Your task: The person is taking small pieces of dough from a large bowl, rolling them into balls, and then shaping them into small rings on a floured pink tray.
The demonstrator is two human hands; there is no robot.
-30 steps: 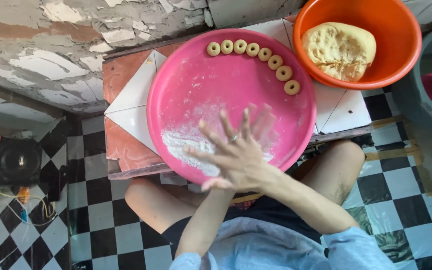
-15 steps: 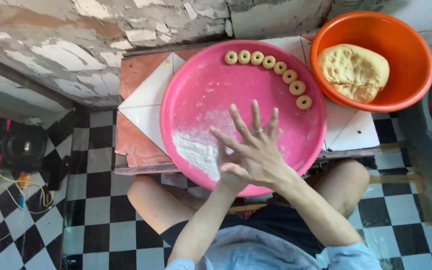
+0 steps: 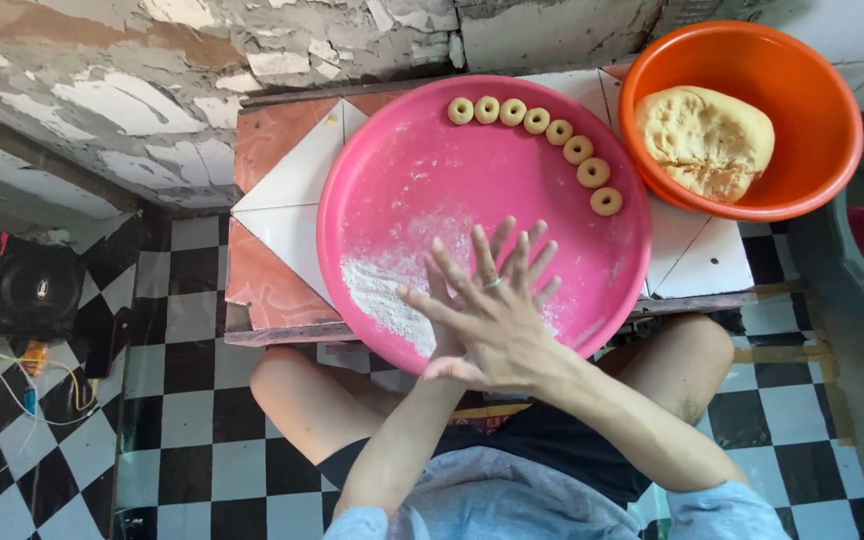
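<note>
Glossy pink plastic tray (image 3: 407,170) with matt powdery flour (image 3: 382,295); smooth orange plastic basin (image 3: 832,120); rough peeling wall (image 3: 152,90).

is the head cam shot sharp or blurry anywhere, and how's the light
Head view: soft, even daylight, no hard shadows; faint sheen on the pink tray and orange basin; the pressed-together hands, right hand over left hand, look slightly motion-smeared at the fingertips; dough rings stay crisp.

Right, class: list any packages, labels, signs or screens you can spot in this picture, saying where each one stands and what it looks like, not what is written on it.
No packages, labels, signs or screens show.
Nearest to a container: round pink tray on the low tiled table, under the pressed-together hands.
Round orange basin at the upper right, holding pale dough.
</note>
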